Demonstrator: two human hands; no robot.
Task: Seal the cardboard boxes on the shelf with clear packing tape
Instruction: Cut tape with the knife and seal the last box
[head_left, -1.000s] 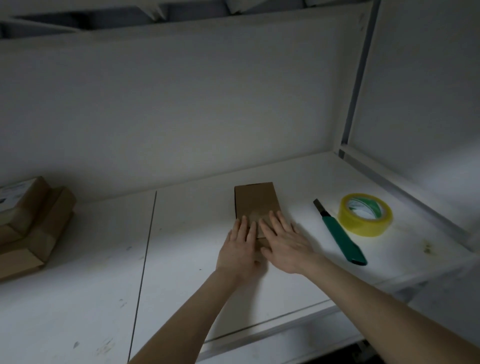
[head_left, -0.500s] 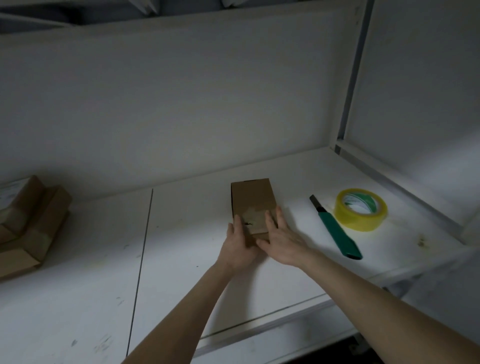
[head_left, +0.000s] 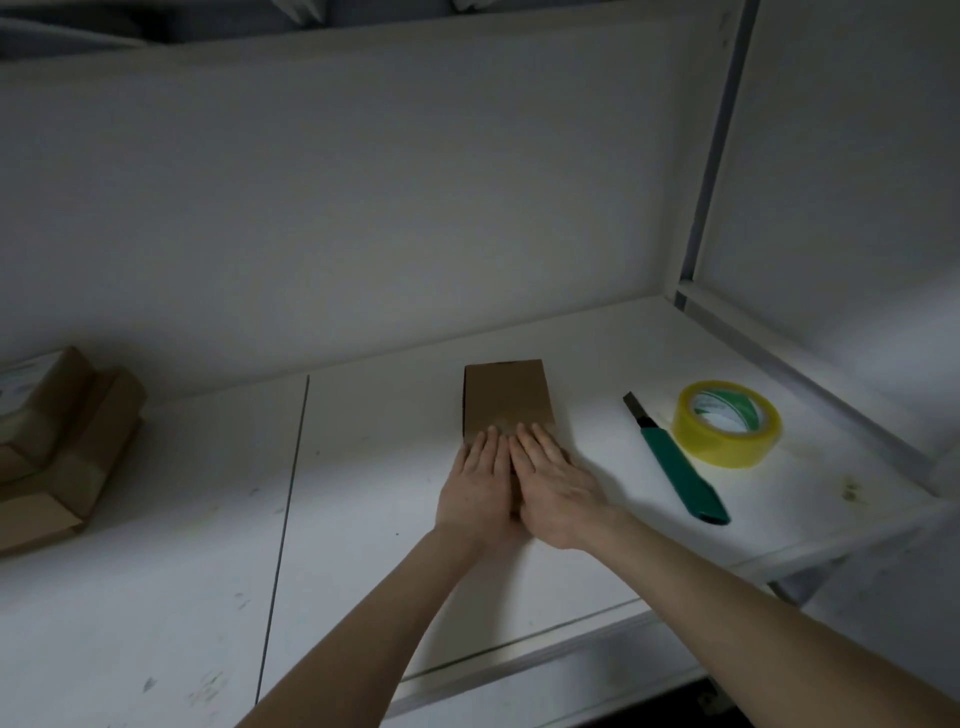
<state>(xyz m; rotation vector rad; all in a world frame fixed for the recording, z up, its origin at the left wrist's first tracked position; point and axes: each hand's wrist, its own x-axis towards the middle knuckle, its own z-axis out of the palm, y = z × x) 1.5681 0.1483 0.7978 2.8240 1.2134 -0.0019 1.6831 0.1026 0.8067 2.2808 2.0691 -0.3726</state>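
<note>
A small brown cardboard box (head_left: 506, 397) lies flat on the white shelf (head_left: 363, 519), near its middle. My left hand (head_left: 480, 486) and my right hand (head_left: 553, 486) lie side by side on the near end of the box, fingers straight and pressing down. They cover the box's near edge. To the right of the box lies a roll of yellowish clear packing tape (head_left: 727, 423), with a green utility knife (head_left: 675, 462) between box and roll, blade tip out.
A stack of brown cardboard boxes (head_left: 57, 441) sits at the far left of the shelf. A white back wall and a right side panel with a metal upright (head_left: 711, 156) close the shelf in. The shelf's front edge runs just below my forearms.
Half a second ago my hands gripped the near end of the box from its sides. Now both lie flat together on top of it. The box, knife and tape have stayed put.
</note>
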